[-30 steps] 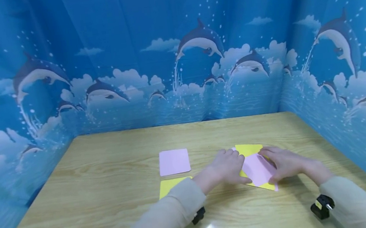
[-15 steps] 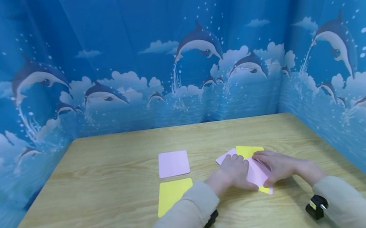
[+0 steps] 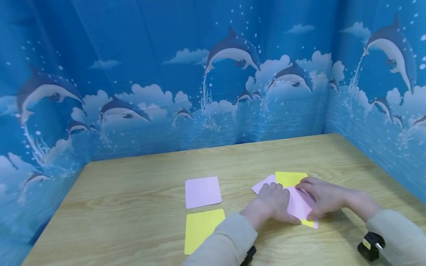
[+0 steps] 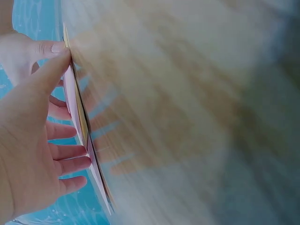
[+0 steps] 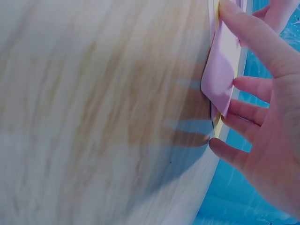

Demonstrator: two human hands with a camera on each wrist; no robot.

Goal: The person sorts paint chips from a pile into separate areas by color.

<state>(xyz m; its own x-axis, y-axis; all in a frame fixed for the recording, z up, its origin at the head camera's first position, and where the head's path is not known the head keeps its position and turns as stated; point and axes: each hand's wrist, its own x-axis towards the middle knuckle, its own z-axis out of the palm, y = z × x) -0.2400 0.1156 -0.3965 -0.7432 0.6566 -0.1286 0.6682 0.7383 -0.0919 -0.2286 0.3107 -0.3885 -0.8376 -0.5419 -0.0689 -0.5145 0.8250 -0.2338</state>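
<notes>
Head view shows the right hand (image 3: pixel 324 197) gripping a bowed pink card (image 3: pixel 299 203) between thumb and fingers; just beside it, the left hand (image 3: pixel 274 205), fingers loosely spread and clasping nothing, rests on the same pile. Beyond both hands, a yellow card (image 3: pixel 290 178) sticks out beneath. Left of the left hand, a loose pink card (image 3: pixel 202 192) and loose yellow card (image 3: pixel 201 231) lie on the bench (image 3: pixel 120 222)

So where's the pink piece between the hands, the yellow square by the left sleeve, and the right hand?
Pink piece (image 3: pixel 298 203), head view: visible middle.
Yellow square (image 3: pixel 202 230), head view: middle.
Right hand (image 3: pixel 327 196), head view: back.
</notes>
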